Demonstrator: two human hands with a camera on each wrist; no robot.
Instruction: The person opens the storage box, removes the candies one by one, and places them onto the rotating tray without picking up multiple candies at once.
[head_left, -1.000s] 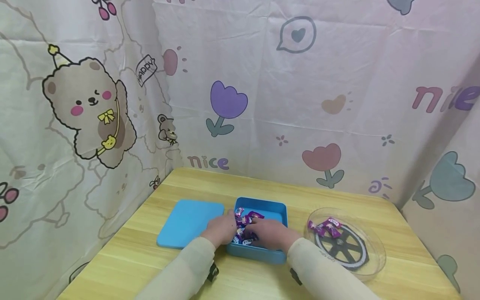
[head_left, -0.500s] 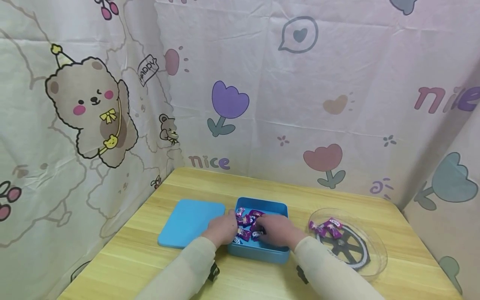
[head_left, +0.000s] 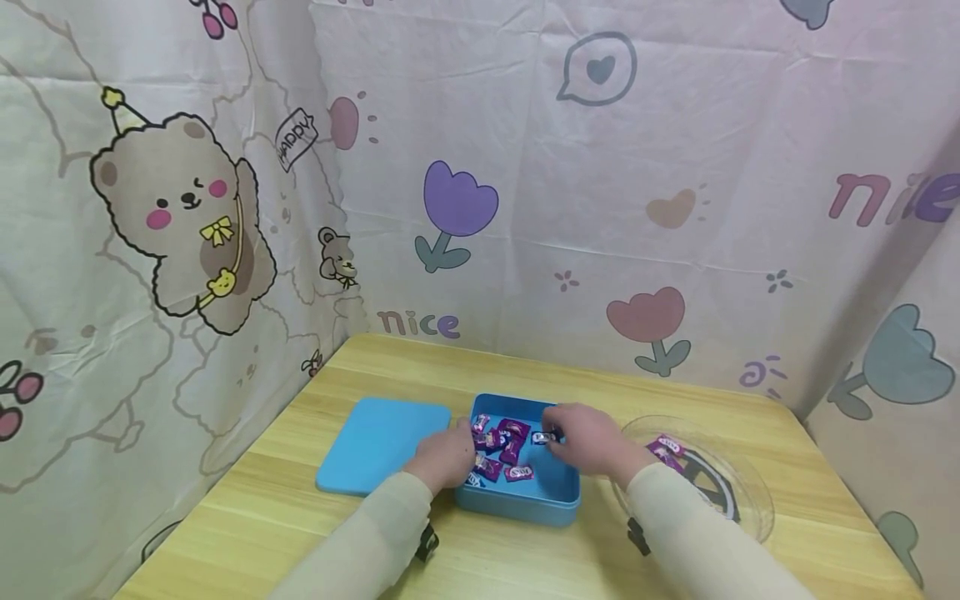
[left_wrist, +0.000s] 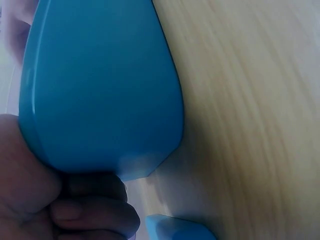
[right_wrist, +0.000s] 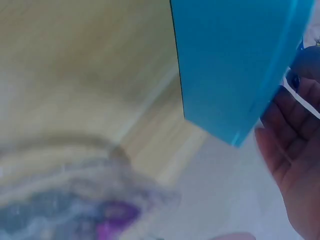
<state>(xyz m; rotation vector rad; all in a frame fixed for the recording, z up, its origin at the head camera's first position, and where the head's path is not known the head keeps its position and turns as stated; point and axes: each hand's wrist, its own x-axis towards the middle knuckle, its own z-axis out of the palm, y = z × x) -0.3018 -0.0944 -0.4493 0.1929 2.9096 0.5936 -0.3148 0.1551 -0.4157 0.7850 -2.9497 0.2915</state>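
A blue plastic box (head_left: 517,507) stands on the table with several wrapped candies (head_left: 512,433) inside, mostly toward its left half. My left hand (head_left: 444,457) grips the box's left wall; in the left wrist view its curled fingers (left_wrist: 95,212) lie against the outside. At the right rim, my right hand (head_left: 588,442) pinches a dark-wrapped candy (head_left: 542,437) with thumb and fingers. The right wrist view shows that hand (right_wrist: 300,150) beside the box wall (right_wrist: 225,55), the candy there mostly hidden.
A flat blue lid (head_left: 382,446) lies left of the box. To the right is a round clear dish (head_left: 763,512) with a dark spoked pattern and purple candies (head_left: 666,450) in it, partly covered by my right forearm. Printed cloth (head_left: 525,208) hangs behind the table.
My right hand has moved from among the candies to the box's right rim, now with a candy between its fingers. The left hand has stayed on the box.
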